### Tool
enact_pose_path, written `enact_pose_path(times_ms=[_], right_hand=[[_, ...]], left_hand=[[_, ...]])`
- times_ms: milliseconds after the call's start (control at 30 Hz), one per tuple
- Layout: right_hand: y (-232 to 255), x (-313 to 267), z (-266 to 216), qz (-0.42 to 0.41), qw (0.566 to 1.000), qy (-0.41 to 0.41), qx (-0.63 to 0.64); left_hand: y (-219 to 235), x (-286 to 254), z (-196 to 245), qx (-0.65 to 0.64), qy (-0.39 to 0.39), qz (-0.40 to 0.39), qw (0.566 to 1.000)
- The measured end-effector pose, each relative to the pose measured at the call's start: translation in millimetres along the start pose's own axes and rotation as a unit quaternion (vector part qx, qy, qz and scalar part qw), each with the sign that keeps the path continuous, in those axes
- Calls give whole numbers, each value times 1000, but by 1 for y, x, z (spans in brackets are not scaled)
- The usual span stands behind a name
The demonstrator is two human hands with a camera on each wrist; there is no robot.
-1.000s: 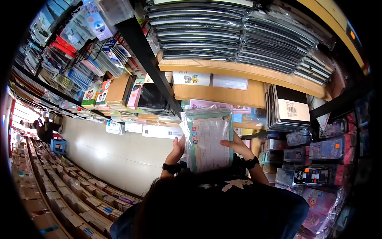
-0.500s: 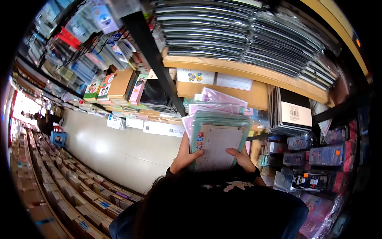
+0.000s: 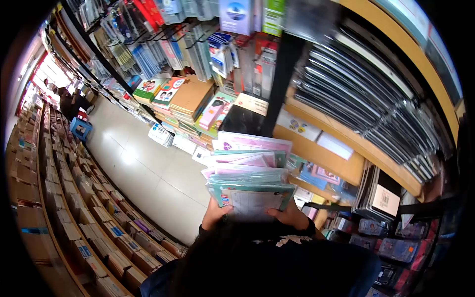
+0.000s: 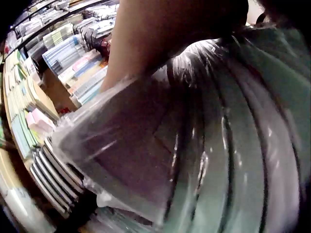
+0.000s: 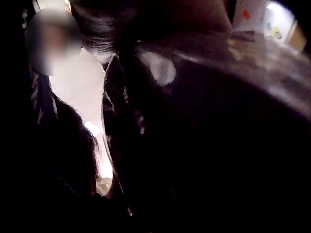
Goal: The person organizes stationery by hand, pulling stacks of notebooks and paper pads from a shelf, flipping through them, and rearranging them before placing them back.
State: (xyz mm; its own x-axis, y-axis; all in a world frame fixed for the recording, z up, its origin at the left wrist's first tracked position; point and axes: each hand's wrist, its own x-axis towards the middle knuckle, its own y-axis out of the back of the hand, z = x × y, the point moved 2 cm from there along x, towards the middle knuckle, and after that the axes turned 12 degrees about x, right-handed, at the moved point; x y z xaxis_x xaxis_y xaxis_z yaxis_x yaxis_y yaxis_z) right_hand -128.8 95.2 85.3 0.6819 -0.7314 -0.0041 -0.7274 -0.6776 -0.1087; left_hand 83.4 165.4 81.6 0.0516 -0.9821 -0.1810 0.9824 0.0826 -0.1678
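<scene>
A thick stack of plastic-wrapped green and pink paper pads [image 3: 251, 177] is held close to the chest in the head view. The front pad is green-bordered with a pale, lined face, and the ones behind it fan out in staggered layers. My left hand [image 3: 215, 214] grips the stack's lower left side, thumb on the front face. My right hand [image 3: 290, 216] grips the lower right side the same way; the fingers of both hands are hidden behind the pads. The left wrist view shows the wrapped edges [image 4: 218, 145] close up beneath my forearm. The right wrist view is mostly dark.
Shelves of black folders [image 3: 356, 89] and a wooden ledge [image 3: 316, 148] stand ahead to the right. Notebooks [image 3: 190, 99] lie in piles under hanging stationery. A tiled aisle [image 3: 148, 171] runs left beside long rows of packed books [image 3: 94, 222]; a person [image 3: 71, 101] is far down it.
The view has swung left along the shelves. The stack has come away from the wooden shelf toward the body and tipped, so more layered green and pink pads show behind the front one.
</scene>
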Motion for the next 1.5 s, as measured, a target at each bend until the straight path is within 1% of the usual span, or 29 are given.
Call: enact_pose_path(times_ms=[33, 133, 233, 267, 300, 333, 367, 433, 500, 533, 567, 600, 633, 667, 700, 800, 833, 900, 967, 1033, 1067, 1100, 1167, 1233, 1267, 1300, 1367, 1433, 1500], right_hand=[[-5, 15, -5, -4, 1000, 1, -5], [-22, 61, -28, -32, 999, -10, 0], [-34, 98, -46, -10, 998, -54, -11], [-36, 109, -60, 3, 998, -34, -44], [-39, 116, -66, 18, 997, -17, -75], [-30, 123, -47, 45, 993, 20, -103], [-24, 129, -48, -4, 854, 293, -429], [-13, 148, -40, 41, 884, 185, -428], [-13, 161, -49, 154, 949, 59, -269], [-18, 167, -49, 181, 954, 111, -214], [-20, 169, -53, 258, 955, 25, -143], [-23, 175, -47, 267, 959, 31, -84], [-25, 179, -40, 275, 960, 38, -27], [-34, 185, -40, 274, 950, 150, 13], [-28, 186, -19, 285, 955, 79, 23], [-28, 187, 3, 294, 945, 143, -8], [-29, 186, 6, 300, 944, 136, -5], [-30, 181, 6, 378, 919, 2, 115], [-34, 186, -16, 390, 908, 106, 109], [-27, 174, -13, 404, 903, -70, 128], [-20, 167, -2, 370, 929, 16, -22], [-20, 166, 1, 324, 926, 102, -168], [-18, 164, 5, 292, 820, 135, -472], [-6, 163, 20, 284, 854, 93, -425], [0, 166, 25, 231, 766, 154, -580], [17, 168, 57, 409, 882, 154, -177], [-5, 183, 16, 411, 910, 21, 50], [-5, 182, 16, 394, 915, 87, 13], [-8, 180, 16, 399, 914, 76, 11]], left_hand=[[9, 3, 8, -34, -44, 34, 998], [52, 21, 12, -30, -66, 60, 996], [80, 45, 41, 26, -123, 39, 991], [84, 50, 58, 15, 20, 33, 999], [93, 65, 61, 14, 22, 27, 999], [102, 82, 62, 98, -30, 32, 994], [110, 98, 66, 178, -84, 35, 980], [116, 122, 87, 258, -139, 1, 956], [126, 154, 93, 313, -172, -29, 933], [124, 168, 101, 287, -173, -46, 941], [121, 177, 107, 262, -173, -63, 948], [117, 183, 109, 263, -173, -70, 947], [112, 189, 109, 160, -153, -99, 970], [110, 194, 109, 56, -130, -126, 982], [113, 202, 103, 56, -128, -134, 981], [120, 223, 87, 197, -241, -209, 927], [118, 224, 85, 196, -233, -213, 928], [112, 224, 89, 182, -264, -126, 939], [107, 224, 103, 240, -291, -122, 918], [102, 221, 118, 254, -313, -96, 910], [101, 224, 115, 224, -335, -118, 908], [99, 227, 114, 222, -333, -115, 909], [100, 227, 109, 85, -312, -146, 935], [98, 232, 113, 112, -309, -162, 930], [93, 233, 111, 71, -219, -163, 959], [89, 236, 108, 28, -131, -162, 978], [91, 249, 93, 4, -113, -174, 978], [91, 248, 95, 76, -187, -190, 961], [96, 248, 88, 57, -166, -209, 962]])
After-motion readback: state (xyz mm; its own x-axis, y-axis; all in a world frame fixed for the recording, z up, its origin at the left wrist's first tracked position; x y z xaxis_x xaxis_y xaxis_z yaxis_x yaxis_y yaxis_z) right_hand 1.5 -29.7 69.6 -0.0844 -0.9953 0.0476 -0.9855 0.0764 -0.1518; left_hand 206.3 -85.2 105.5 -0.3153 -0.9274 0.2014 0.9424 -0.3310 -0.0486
